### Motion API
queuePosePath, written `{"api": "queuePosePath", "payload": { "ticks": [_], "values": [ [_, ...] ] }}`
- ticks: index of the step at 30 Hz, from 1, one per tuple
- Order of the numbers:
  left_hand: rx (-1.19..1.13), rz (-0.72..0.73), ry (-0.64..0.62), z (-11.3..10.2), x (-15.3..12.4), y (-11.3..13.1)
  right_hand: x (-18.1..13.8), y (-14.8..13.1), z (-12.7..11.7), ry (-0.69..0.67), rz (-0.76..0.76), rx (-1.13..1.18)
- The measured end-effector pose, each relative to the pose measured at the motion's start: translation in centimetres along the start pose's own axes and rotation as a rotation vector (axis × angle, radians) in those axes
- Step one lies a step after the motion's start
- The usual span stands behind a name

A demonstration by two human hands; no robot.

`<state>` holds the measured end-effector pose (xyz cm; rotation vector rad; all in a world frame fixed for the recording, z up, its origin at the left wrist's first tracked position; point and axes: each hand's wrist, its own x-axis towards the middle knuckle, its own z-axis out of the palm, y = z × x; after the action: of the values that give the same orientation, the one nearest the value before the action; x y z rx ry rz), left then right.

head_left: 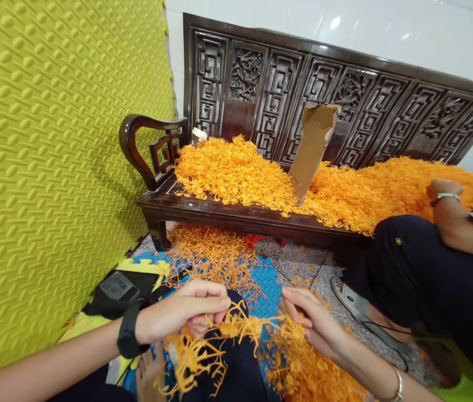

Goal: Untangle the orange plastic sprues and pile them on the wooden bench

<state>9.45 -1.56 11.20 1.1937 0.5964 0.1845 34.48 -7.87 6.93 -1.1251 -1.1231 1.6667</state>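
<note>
My left hand (197, 306), with a dark band on its wrist, has its fingers closed on a branching orange plastic strand (244, 326). The strand stretches across to my right hand (314, 318), whose thumb and fingers pinch its other end, a clump of small orange pieces (292, 328). More tangled orange strands (196, 354) dangle below my left hand, over my dark-trousered lap. Under my right hand lies a heap of loose orange pieces (315, 371). The exact shape of each small piece is too fine to make out.
A dark carved wooden bench (236, 215) carries orange heaps, parted by an upright cardboard piece (314, 148). Thin orange strands (215, 262) cover the blue floor mat (272, 279). At right, another person's hand (443, 190) touches the heap. A yellow textured mat (52, 139) stands left.
</note>
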Motion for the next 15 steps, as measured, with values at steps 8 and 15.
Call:
{"api": "queuePosePath", "payload": {
  "ticks": [8,15],
  "values": [
    [-0.081,0.217,0.135,0.5,0.0,0.4,0.6,-1.0,0.3,0.121,0.005,0.368],
    [-0.110,0.338,0.188,0.9,-0.4,0.7,1.4,-2.3,0.8,0.108,-0.141,0.347]
  ]
}}
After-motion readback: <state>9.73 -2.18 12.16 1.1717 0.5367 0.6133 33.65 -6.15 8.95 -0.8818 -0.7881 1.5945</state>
